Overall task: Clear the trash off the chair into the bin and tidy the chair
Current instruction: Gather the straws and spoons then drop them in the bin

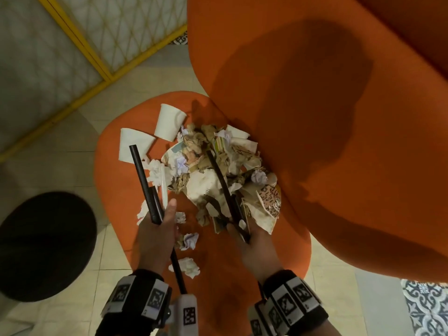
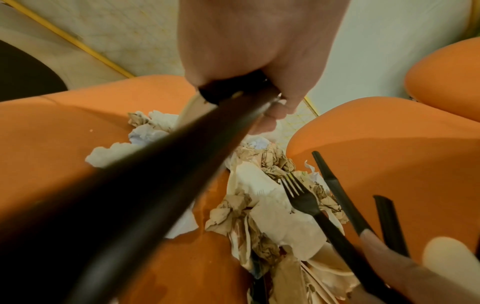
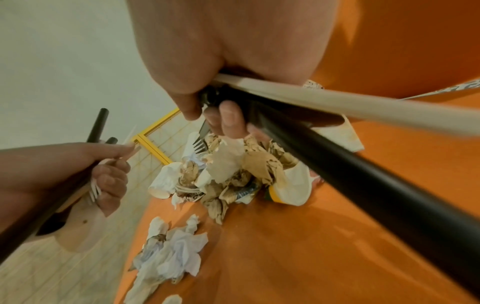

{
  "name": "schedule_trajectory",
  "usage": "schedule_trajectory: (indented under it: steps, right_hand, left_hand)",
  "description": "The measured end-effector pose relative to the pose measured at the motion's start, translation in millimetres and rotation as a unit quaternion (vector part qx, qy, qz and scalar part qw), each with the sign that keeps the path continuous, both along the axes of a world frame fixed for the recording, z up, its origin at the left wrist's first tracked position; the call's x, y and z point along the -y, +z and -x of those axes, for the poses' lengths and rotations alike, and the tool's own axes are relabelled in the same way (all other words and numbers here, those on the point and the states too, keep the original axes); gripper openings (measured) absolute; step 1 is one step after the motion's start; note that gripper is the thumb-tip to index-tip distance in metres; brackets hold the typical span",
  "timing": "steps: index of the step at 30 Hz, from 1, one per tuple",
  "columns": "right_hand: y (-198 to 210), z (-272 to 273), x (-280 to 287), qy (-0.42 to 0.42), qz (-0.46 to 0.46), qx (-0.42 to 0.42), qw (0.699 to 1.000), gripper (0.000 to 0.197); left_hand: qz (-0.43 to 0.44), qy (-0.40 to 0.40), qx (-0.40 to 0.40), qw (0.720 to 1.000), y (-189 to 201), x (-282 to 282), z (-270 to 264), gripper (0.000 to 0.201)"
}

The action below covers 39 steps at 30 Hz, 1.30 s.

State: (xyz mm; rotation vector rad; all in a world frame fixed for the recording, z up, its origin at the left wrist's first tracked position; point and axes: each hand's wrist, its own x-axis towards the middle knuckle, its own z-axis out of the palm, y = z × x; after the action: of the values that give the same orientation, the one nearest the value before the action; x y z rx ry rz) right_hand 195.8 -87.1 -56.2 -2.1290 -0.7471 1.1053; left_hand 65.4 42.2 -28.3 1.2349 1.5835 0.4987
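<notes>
A heap of crumpled paper and wrappers (image 1: 213, 161) lies on the orange chair seat (image 1: 116, 180), against the backrest. Two white paper cups (image 1: 169, 122) lie at its far left. My left hand (image 1: 157, 229) grips a bundle of black straws (image 1: 143, 180) with a white plastic fork (image 3: 94, 190). My right hand (image 1: 252, 243) grips a black fork (image 2: 301, 197), a black knife (image 2: 335, 189), a black straw (image 3: 363, 185) and a pale stick (image 3: 337, 102), all held over the near edge of the heap. Loose tissue wads (image 1: 189, 241) lie on the seat between my hands.
A dark round bin (image 1: 46, 246) stands on the tiled floor left of the chair. A yellow-framed lattice screen (image 1: 97, 61) runs behind it. The tall orange backrest (image 1: 315, 117) rises on the right, close to my right hand.
</notes>
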Motion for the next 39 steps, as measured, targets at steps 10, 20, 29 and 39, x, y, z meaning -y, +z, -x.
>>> schedule_trajectory:
  steps: [10,20,29,39]
  right_hand:
    - [6.0,1.5,4.5,0.026,0.008,-0.025,0.999,0.026]
    - [5.7,-19.1,-9.7,-0.069,-0.036,0.013,0.997,0.035]
    - [-1.2,-21.7,-55.8,-0.093,-0.062,0.075,0.991,0.03]
    - [17.0,5.4,-85.6,-0.036,-0.081,0.033,0.995,0.044]
  left_hand:
    - [0.001,0.051,0.018,0.999,-4.8,14.3,8.7,0.034]
    - [0.01,0.126,0.018,0.992,-14.5,19.2,33.7,0.031]
    - [-0.017,0.135,0.065,0.989,-8.9,22.1,57.4,0.029]
    - [-0.054,0.113,0.077,0.989,-5.1,20.9,72.1,0.033]
